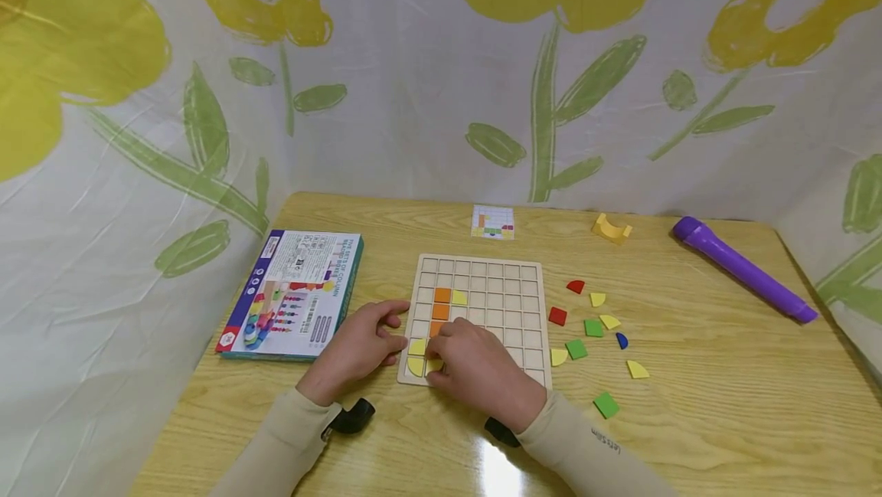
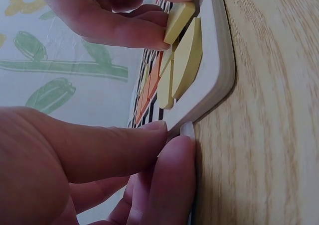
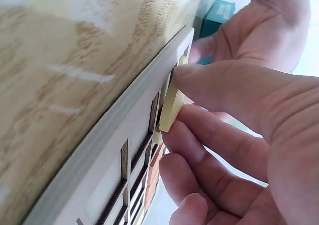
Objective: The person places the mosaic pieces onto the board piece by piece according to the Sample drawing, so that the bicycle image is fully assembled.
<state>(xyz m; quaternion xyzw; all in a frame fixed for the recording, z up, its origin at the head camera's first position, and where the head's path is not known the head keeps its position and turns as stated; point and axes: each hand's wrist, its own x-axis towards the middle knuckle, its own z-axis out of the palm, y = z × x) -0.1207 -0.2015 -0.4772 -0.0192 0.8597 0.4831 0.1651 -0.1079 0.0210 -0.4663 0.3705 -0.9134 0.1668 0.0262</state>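
Note:
A light wooden grid board [image 1: 514, 320] lies on the table in front of me. My left hand [image 1: 360, 340] is at its left edge, thumb and a fingertip holding the rim in the left wrist view. Over the board's lower left, my right hand [image 1: 478, 363] pinches a yellow piece [image 3: 172, 105] between thumb and fingers, tilted close over the cells. Beside it, a yellow quarter-circle piece [image 1: 416, 366] and another yellow piece [image 1: 417, 346] sit in the corner cells. Farther up are orange squares [image 1: 442, 295] in a column and a yellow piece [image 1: 458, 297].
Right of the board lie loose green squares [image 1: 593, 328], yellow pieces, red pieces [image 1: 558, 316] and a blue half-circle [image 1: 622, 341]. A pattern card [image 1: 492, 222], a yellow-orange arch [image 1: 611, 229] and a purple tube-like object [image 1: 744, 269] lie farther back. A toy box [image 1: 292, 294] is at left.

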